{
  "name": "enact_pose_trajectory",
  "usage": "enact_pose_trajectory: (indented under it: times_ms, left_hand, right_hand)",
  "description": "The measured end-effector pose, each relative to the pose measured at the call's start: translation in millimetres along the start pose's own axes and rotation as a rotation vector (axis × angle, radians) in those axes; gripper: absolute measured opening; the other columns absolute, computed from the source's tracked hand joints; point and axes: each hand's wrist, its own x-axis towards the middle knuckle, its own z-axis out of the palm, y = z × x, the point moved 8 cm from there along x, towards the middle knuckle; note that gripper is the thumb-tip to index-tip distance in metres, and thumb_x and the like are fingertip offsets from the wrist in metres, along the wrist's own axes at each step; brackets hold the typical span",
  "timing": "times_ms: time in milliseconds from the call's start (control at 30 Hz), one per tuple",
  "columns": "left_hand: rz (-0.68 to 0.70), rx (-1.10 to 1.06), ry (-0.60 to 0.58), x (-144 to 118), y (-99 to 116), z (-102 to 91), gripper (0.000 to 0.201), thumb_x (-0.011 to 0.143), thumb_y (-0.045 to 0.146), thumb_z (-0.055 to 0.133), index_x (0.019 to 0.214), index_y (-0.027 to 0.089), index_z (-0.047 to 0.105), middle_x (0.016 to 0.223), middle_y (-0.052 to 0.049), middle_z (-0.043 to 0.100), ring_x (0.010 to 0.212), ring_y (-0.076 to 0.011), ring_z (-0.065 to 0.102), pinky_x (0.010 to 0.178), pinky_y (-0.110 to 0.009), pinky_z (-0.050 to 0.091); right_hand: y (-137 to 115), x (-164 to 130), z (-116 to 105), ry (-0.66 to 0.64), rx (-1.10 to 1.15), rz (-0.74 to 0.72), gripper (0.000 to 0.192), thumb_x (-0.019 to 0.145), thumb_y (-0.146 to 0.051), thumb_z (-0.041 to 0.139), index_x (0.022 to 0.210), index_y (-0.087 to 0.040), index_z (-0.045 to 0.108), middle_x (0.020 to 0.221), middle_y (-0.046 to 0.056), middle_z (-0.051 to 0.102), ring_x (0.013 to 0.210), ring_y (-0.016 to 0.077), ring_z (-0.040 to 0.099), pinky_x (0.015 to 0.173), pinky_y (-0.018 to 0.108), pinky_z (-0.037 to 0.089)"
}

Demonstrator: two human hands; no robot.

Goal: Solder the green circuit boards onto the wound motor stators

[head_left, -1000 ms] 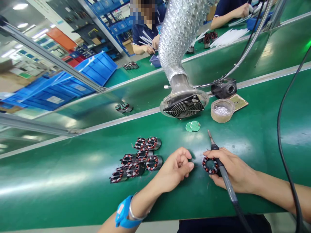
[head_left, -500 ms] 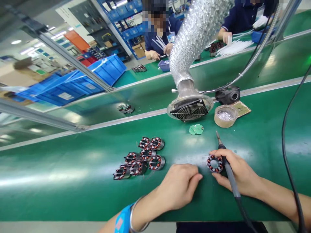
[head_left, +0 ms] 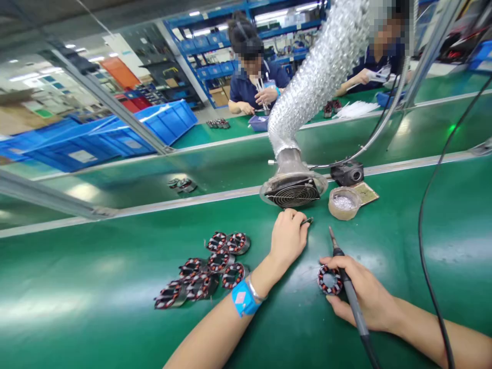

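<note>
Right grip (head_left: 363, 297) clenched on iron (head_left: 348, 284), fingertips pinning stator (head_left: 329, 280) to worktop (head_left: 115, 307); left grip (head_left: 287, 237) pinching small green board (head_left: 307, 221) under fan (head_left: 292, 193); lift board flat, tip clear.

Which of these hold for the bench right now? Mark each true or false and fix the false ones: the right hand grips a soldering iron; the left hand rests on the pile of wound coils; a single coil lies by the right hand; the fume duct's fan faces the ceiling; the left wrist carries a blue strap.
1. The right hand grips a soldering iron. True.
2. The left hand rests on the pile of wound coils. False: it is stretched past the pile, towards the fan grille, fingertips on a small flat piece.
3. A single coil lies by the right hand. True.
4. The fan of the fume duct faces the ceiling. False: it points down at the green belt.
5. The left wrist carries a blue strap. True.
</note>
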Motion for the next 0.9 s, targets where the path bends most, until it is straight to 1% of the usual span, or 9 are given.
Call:
enact_pose_trajectory:
  times_ms: [100, 200, 300, 400, 533, 633, 700, 800, 900]
  left_hand:
    - [-0.077, -0.273, -0.041, -15.0, -2.1, -13.3, 0.011, 0.091, 0.025, 0.047, 0.089, 0.018, 0.055, 0.081, -0.002, 0.06, 0.075, -0.0172, 0.054, 0.074, -0.031, 0.043]
    - [-0.199, -0.62, -0.232, -36.2, 2.2, -12.0, 0.018, 0.089, 0.035, 0.052, 0.086, 0.018, 0.056, 0.064, 0.004, 0.052, 0.058, -0.012, 0.047, 0.057, -0.024, 0.037]
    - [-0.249, -0.847, -0.406, -55.1, 17.5, -5.3, 0.025, 0.083, 0.04, 0.061, 0.086, 0.015, 0.061, 0.06, 0.005, 0.046, 0.054, -0.0092, 0.038, 0.052, -0.021, 0.03]
    - [-0.262, -0.998, -0.51, -66.1, 33.1, -1.4, 0.031, 0.079, 0.042, 0.064, 0.089, 0.013, 0.063, 0.062, 0.004, 0.046, 0.055, -0.0082, 0.034, 0.053, -0.022, 0.029]
    - [-0.248, -1.03, -0.568, -70.4, 36.4, -1.0, 0.033, 0.08, 0.044, 0.063, 0.088, 0.012, 0.065, 0.063, 0.002, 0.051, 0.054, -0.0084, 0.035, 0.054, -0.023, 0.03]
    - [-0.247, -1.028, -0.408, -65.7, 13.9, -6.8, 0.03, 0.08, 0.037, 0.058, 0.096, 0.013, 0.066, 0.082, -0.005, 0.064, 0.069, -0.0142, 0.05, 0.065, -0.027, 0.04]
    - [-0.215, -1.088, -0.321, -66.0, -0.1, -8.0, 0.038, 0.073, 0.028, 0.056, 0.108, 0.015, 0.062, 0.103, -0.009, 0.066, 0.087, -0.0192, 0.055, 0.076, -0.031, 0.043]
    - [-0.083, -1.061, -0.4, -75.1, 0.7, 1.3, 0.061, 0.06, 0.013, 0.055, 0.121, 0.017, 0.051, 0.127, -0.012, 0.059, 0.107, -0.0237, 0.055, 0.086, -0.036, 0.044]
    - [0.048, -0.876, -0.468, -86.6, 15.4, 11.8, 0.079, 0.061, 0.007, 0.059, 0.135, 0.019, 0.035, 0.136, -0.012, 0.054, 0.11, -0.024, 0.055, 0.088, -0.038, 0.045]
  right_hand:
    - [-8.1, 6.7, -9.9, 0.024, -0.033, -0.089, 0.049, 0.073, -0.017, 0.06, 0.118, -0.021, 0.042, 0.118, 0.015, 0.066, 0.104, 0.0259, 0.066, 0.088, 0.042, 0.056]
    - [-23.8, 13.4, -29.7, 0.14, -0.071, -0.208, 0.048, 0.076, -0.022, 0.066, 0.118, -0.02, 0.042, 0.126, 0.019, 0.062, 0.11, 0.0294, 0.062, 0.092, 0.05, 0.052]
    - [-39.6, 18.5, -37.3, 0.187, -0.099, -0.293, 0.042, 0.082, -0.013, 0.063, 0.118, -0.022, 0.044, 0.125, 0.016, 0.063, 0.112, 0.0267, 0.061, 0.091, 0.047, 0.052]
    - [-50.4, 20.3, -35.0, 0.183, -0.099, -0.342, 0.041, 0.084, -0.005, 0.058, 0.119, -0.021, 0.045, 0.118, 0.014, 0.068, 0.108, 0.0231, 0.063, 0.09, 0.043, 0.054]
    - [-48.1, 18.8, -36.6, 0.172, -0.073, -0.285, 0.038, 0.082, -0.008, 0.062, 0.116, -0.019, 0.047, 0.118, 0.016, 0.067, 0.108, 0.0236, 0.063, 0.089, 0.04, 0.054]
    - [-32.8, 12.9, -48.0, 0.202, -0.073, -0.143, 0.037, 0.081, -0.015, 0.067, 0.112, -0.022, 0.048, 0.114, 0.011, 0.069, 0.104, 0.023, 0.066, 0.09, 0.039, 0.054]
    - [-18.4, 5.4, -58.1, 0.251, -0.115, -0.012, 0.04, 0.079, -0.022, 0.072, 0.111, -0.024, 0.048, 0.112, 0.009, 0.07, 0.101, 0.0236, 0.068, 0.092, 0.04, 0.053]
    - [-7.8, -4.5, -59.4, 0.232, -0.171, 0.062, 0.043, 0.078, -0.026, 0.074, 0.113, -0.024, 0.049, 0.11, 0.008, 0.071, 0.098, 0.0235, 0.069, 0.092, 0.039, 0.053]
    - [-10.1, -8.0, -46.7, 0.162, -0.183, 0.036, 0.042, 0.079, -0.023, 0.072, 0.114, -0.023, 0.049, 0.11, 0.007, 0.071, 0.098, 0.0226, 0.068, 0.09, 0.038, 0.054]
